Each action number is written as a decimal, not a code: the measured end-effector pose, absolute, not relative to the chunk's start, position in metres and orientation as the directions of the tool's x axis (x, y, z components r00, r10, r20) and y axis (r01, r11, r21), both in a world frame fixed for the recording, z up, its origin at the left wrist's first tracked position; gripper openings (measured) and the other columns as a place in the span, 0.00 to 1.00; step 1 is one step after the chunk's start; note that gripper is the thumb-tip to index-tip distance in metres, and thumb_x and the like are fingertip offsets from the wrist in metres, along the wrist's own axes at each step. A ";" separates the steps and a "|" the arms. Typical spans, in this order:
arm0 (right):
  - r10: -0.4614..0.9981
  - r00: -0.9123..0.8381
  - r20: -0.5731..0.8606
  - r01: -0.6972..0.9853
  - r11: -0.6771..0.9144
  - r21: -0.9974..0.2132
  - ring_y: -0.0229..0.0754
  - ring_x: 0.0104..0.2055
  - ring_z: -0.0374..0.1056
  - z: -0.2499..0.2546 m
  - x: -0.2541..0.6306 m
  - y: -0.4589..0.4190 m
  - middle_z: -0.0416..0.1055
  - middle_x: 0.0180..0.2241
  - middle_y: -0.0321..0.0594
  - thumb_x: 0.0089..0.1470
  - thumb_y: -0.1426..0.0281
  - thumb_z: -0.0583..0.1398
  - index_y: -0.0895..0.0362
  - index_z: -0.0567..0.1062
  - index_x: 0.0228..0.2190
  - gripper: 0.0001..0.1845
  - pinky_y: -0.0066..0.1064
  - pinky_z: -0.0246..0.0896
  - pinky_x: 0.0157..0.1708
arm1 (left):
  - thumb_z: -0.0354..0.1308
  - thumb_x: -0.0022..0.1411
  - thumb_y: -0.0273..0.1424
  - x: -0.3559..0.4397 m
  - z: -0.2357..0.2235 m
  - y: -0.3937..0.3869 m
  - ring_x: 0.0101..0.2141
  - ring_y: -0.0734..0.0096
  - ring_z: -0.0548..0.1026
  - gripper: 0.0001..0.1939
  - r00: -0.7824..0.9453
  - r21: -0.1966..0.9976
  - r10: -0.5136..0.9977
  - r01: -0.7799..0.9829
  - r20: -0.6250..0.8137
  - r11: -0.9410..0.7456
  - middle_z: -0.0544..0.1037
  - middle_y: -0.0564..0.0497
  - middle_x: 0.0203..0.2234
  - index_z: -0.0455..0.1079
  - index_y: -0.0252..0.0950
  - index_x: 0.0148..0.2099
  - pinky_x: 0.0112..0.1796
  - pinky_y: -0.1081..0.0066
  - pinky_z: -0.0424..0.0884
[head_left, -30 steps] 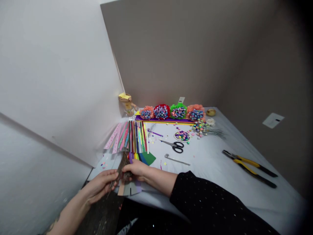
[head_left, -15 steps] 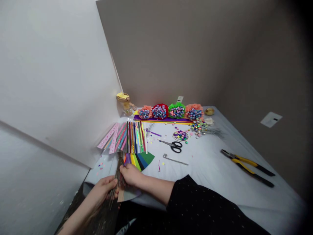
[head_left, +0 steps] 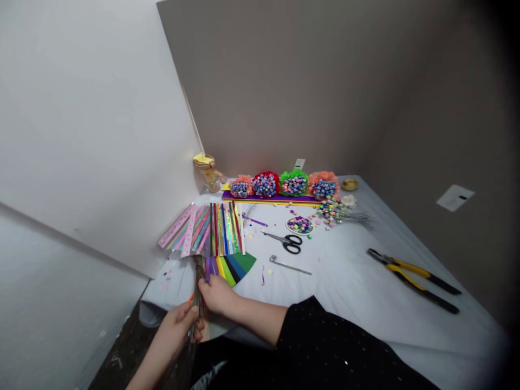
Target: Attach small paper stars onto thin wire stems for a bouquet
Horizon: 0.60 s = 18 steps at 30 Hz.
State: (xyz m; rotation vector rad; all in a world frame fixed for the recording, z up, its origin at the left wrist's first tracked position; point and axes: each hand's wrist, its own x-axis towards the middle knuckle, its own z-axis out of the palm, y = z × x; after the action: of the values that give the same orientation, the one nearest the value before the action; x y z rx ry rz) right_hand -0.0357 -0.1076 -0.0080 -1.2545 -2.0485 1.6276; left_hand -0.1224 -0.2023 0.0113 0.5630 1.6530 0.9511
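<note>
A bundle of thin, dark wire-like stems (head_left: 197,266) runs down over the table's front edge. My left hand (head_left: 177,327) is closed around its lower part, the fingers wrapping it. Just above and to the right, my right hand (head_left: 217,293) is closed on the same bundle, its thumb and fingers pressed together. Fanned coloured paper sheets (head_left: 238,269) lie beside and partly under my right hand. Beyond the hands are rows of narrow paper strips (head_left: 219,230), some glittery, some pink-patterned. The top of the bundle ends near these strips.
Scissors (head_left: 284,240), a thin metal rod (head_left: 290,265) and a dish of colourful folded paper stars (head_left: 299,225) lie mid-table. Pliers (head_left: 414,279) rest at the right. Several star bouquets (head_left: 294,184) line the back, near a jar (head_left: 210,176). A white wall (head_left: 81,162) borders the left.
My left hand has moved slightly right, closer to my right hand. The lower part of the bundle has swung to the right and hangs more upright. My right hand has barely moved.
</note>
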 end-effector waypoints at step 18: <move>0.605 -0.661 -0.444 0.502 -0.084 -0.861 0.41 0.22 0.71 0.001 -0.029 -0.092 0.75 0.23 0.48 0.60 0.61 0.47 0.62 0.72 0.28 0.22 0.27 0.62 0.20 | 0.67 0.41 0.44 -0.111 0.012 -0.205 0.16 0.79 0.64 0.20 -0.331 0.833 0.766 -0.268 -0.551 0.483 0.69 0.56 0.15 0.67 0.33 0.26 0.19 0.78 0.57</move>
State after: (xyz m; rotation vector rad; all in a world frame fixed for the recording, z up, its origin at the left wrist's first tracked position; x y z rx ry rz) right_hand -0.0289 -0.0922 0.0006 -1.2539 -2.0667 1.8717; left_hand -0.1108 -0.2048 0.0124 0.4436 1.5754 1.1197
